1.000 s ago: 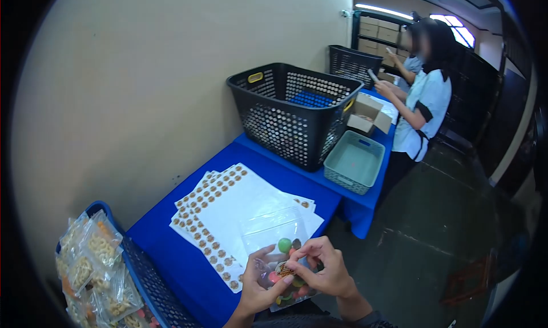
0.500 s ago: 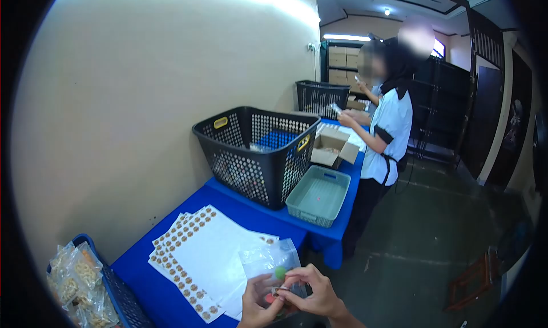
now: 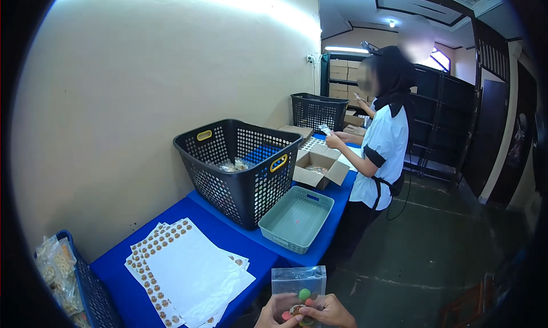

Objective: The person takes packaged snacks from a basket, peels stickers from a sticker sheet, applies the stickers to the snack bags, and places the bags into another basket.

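The bag (image 3: 298, 276) is near, to the right of the paper (image 3: 194, 271). My left hand (image 3: 275, 312) holds its side. My right hand (image 3: 331, 312) pinches it too, thumb at the round sticker (image 3: 295, 310). A tub (image 3: 297, 214) sits farther off.

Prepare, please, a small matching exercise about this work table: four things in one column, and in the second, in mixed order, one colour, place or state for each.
Column 1
1. clear bag
2. sticker sheets
3. shallow tray
4. large basket

Column 2
A. pale grey-green
B. black, with yellow-edged handle holes
C. held by the left hand and the right hand
D. overlapping, flat on the blue cloth

Right pairs: 1-C, 2-D, 3-A, 4-B
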A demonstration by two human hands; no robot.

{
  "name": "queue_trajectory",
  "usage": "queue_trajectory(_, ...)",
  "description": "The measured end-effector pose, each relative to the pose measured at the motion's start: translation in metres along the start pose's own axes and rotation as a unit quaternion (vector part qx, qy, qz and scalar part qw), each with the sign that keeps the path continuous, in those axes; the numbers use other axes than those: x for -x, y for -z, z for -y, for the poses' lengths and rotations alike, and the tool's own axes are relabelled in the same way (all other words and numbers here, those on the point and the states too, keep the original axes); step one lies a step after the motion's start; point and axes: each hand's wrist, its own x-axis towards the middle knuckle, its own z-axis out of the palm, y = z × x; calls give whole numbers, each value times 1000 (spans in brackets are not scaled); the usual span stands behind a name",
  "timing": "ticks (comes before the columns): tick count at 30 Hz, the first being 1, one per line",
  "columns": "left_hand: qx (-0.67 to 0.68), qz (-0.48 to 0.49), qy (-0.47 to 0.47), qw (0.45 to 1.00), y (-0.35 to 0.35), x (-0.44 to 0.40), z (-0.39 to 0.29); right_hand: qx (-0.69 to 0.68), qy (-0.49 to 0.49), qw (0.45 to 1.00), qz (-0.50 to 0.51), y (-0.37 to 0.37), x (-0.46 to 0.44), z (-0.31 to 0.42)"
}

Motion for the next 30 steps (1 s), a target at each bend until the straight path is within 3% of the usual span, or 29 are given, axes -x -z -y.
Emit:
queue_trajectory(2, 18, 39, -41, 998, 2, -8, 8, -54, 57, 996, 29, 2, -4, -16)
queue_trajectory(5, 28, 46, 14, 998, 13, -20, 14, -117, 38, 992, 41, 9, -14, 0)
queue_trajectory(9, -33, -8, 15, 999, 24, -40, 7, -186, 28, 981, 48, 8, -35, -5)
queue_trajectory(12, -25, 17, 33, 999, 38, -68, 22, -197, 7, 979, 50, 13, -57, -15)
queue_trajectory(16, -71, 38, 1, 997, 55, -113, 15, -183, 45, 981, 48, 26, -107, -28)
queue_trajectory(18, -55, 26, 17, 998, 63, -134, 11, -68, 138, 986, 64, 35, -136, -42)
queue_trajectory(19, -54, 25, 7, 998, 70, -144, 15, -66, 139, 986, 61, 37, -146, -40)
queue_trajectory(22, -59, 43, -1, 997, 86, -173, 19, -79, 49, 995, 20, 40, -172, -38)
queue_trajectory(24, -75, 68, -47, 994, 93, -186, 15, -90, -7, 993, 71, 41, -185, -56)
queue_trajectory(28, -69, 57, -24, 996, 108, -203, 18, -94, -17, 994, 56, 38, -208, -77)
queue_trajectory(29, -60, 51, 70, 994, 113, -203, 18, -74, 3, 996, 50, 35, -213, -75)
queue_trajectory(30, -60, 48, 75, 994, 117, -203, 24, -55, 23, 997, 45, 33, -217, -74)
